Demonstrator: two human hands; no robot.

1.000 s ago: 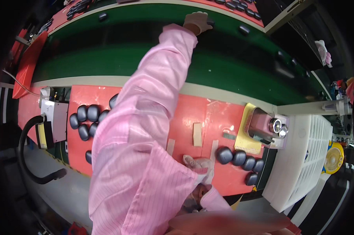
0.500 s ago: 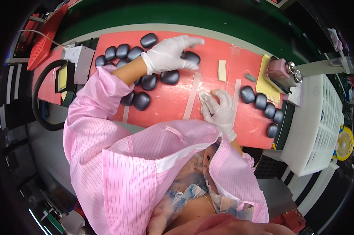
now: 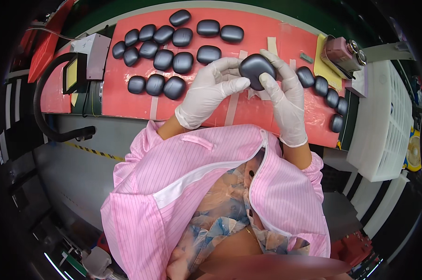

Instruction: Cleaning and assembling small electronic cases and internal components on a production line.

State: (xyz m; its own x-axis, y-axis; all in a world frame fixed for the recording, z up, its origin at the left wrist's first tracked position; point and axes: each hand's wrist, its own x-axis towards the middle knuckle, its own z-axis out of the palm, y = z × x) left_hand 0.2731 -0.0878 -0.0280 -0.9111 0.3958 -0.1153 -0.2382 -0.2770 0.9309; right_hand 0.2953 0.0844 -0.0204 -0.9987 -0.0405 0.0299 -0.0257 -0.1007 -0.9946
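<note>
A dark grey rounded case point(image 3: 256, 70), pebble-shaped and glossy, is held up above the red mat between my two gloved hands. My right hand point(image 3: 288, 95) grips it, thumb across the front and fingers behind its right edge. From the other side my left hand point(image 3: 204, 95) closes on its left edge, thumb stretched toward the lower corner and fingers partly hidden behind. A bit of white cloth point(image 3: 256, 94) shows below the case, beside my right hand. Several similar cases point(image 3: 163, 59) lie in rows on the left of the mat.
More cases point(image 3: 321, 86) form a curved line on the mat's right side. Behind them are a yellow pad point(image 3: 331, 77), a pink bottle point(image 3: 337, 50) and a small green block point(image 3: 306, 58). A black ring-shaped hose point(image 3: 39, 102) and a white box point(image 3: 93, 53) stand left.
My left hand has come back from the far cases toward my body. A case is now up between both hands; my right hand has risen from the mat. The view has shifted.
</note>
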